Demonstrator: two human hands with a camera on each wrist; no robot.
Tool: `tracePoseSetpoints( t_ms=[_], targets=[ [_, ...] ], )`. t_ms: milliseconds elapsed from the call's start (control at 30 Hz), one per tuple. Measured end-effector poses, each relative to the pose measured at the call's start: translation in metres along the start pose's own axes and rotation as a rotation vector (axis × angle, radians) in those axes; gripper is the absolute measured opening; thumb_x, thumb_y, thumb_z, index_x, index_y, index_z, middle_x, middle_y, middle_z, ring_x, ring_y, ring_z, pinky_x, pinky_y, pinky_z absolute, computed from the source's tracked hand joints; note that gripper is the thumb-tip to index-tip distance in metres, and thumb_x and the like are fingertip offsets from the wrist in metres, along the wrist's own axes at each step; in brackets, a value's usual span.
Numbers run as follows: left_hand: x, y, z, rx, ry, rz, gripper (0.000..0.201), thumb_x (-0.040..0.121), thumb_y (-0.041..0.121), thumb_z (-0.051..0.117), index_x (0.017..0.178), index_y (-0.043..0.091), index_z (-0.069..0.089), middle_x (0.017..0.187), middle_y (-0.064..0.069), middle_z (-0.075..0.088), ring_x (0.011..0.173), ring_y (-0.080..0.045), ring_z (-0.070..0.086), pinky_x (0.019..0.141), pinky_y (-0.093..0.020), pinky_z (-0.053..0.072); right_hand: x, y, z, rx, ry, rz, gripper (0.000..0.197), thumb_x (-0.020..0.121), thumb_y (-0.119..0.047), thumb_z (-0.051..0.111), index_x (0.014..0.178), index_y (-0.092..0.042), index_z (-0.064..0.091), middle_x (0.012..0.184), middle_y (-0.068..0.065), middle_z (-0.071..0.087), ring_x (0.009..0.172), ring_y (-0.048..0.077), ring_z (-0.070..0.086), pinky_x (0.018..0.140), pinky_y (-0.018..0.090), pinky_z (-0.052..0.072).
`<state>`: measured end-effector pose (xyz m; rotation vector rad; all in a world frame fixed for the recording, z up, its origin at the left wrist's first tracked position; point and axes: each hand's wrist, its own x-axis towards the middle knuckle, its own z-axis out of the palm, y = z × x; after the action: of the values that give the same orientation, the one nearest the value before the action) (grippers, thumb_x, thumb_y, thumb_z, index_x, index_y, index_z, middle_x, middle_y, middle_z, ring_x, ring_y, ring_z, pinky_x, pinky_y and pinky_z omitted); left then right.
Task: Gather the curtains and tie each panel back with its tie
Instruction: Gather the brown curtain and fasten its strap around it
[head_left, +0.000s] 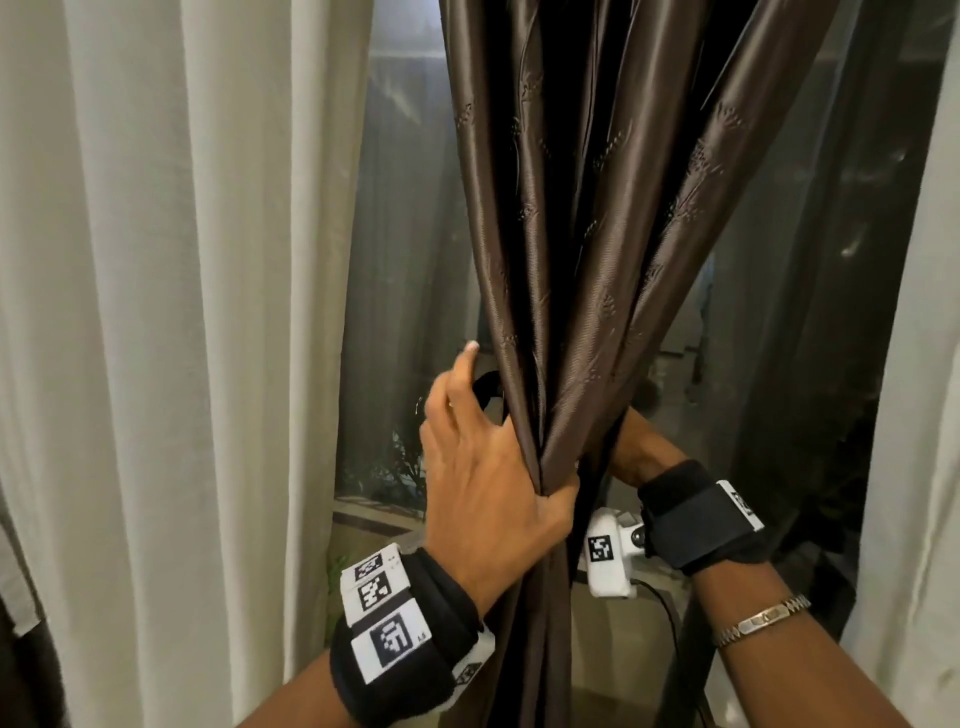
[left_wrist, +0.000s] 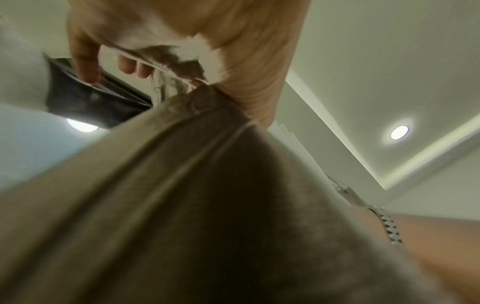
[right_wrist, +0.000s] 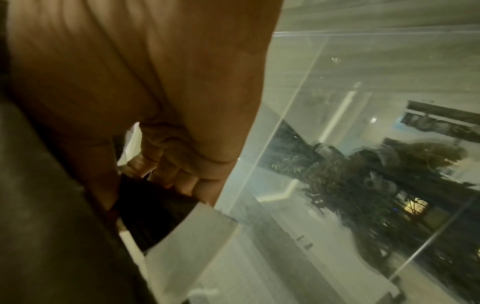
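window glass (head_left: 395, 312) behind | left hand (head_left: 488, 467) grips brown curtain (head_left: 587, 260) bunch

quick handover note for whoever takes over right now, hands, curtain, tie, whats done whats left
Left hand: grips the gathered brown curtain at its waist, thumb across the front.
Right hand: reaches behind the bundle; its fingers are curled on something dark, probably the tie.
A black loop, likely the tie, shows by the left hand's fingers.
Done: the brown panel is gathered.
Left: bring the tie round and fasten it. The cream curtain hangs loose, with no tie visible on it.
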<state>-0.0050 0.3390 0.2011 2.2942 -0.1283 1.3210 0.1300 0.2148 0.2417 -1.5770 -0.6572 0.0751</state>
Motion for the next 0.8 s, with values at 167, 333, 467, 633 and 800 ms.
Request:
tracePoseSetpoints(
  t_ms=[167,333,467,633,800],
  targets=[
    [0.020,-0.016,0.014,-0.340,-0.052,-0.184,0.074,0.069,0.058,0.079,0.134,0.035,0.051,0.140,0.003,0.054,0.139,-0.022,0.048,0.124,-0.058,0.035,-0.006,-0.002,0.004,0.057,0.007,-0.090,0.027,0.104,0.016,0.043,0.112,0.000,0.064,0.090,0.001,0.075,0.072,0.002,0.069,0.063,0.009,0.056],
    [0.028,-0.026,0.021,-0.352,-0.045,-0.180,0.063,0.073,0.045,0.081,0.128,0.030,0.056,0.118,0.010,0.066,0.113,-0.021,0.069,0.103,-0.043,0.057,0.002,-0.009,0.001,0.042,0.030,-0.175,0.040,0.099,0.019,0.055,0.138,0.011,0.053,0.109,0.002,0.064,0.100,0.013,0.061,0.077,0.003,0.053],
    [0.036,-0.041,0.036,-0.384,-0.108,-0.232,0.029,0.074,0.037,0.071,0.097,0.021,0.063,0.085,0.009,0.070,0.081,-0.012,0.072,0.069,-0.025,0.055,0.004,-0.021,-0.010,-0.224,-0.054,-0.170,0.033,0.088,0.022,0.066,0.115,0.003,0.073,0.104,0.000,0.076,0.092,-0.003,0.074,0.081,0.010,0.056],
    [0.036,-0.045,0.047,-0.463,-0.109,-0.235,0.019,0.080,0.029,0.072,0.078,0.014,0.061,0.069,0.003,0.067,0.066,-0.013,0.068,0.060,-0.039,0.057,-0.005,-0.018,-0.039,0.130,-0.124,0.041,0.037,0.093,0.011,0.064,0.120,-0.013,0.071,0.100,0.006,0.074,0.091,0.019,0.070,0.078,0.033,0.059],
    [0.036,-0.042,0.044,-0.558,-0.154,-0.227,0.036,0.083,0.029,0.071,0.096,-0.004,0.070,0.089,-0.019,0.077,0.090,-0.032,0.076,0.081,-0.055,0.063,-0.011,-0.018,-0.058,0.539,-0.052,0.109,0.028,0.088,-0.003,0.069,0.115,-0.004,0.075,0.107,0.005,0.080,0.099,0.016,0.076,0.088,0.034,0.066]
  ],
)
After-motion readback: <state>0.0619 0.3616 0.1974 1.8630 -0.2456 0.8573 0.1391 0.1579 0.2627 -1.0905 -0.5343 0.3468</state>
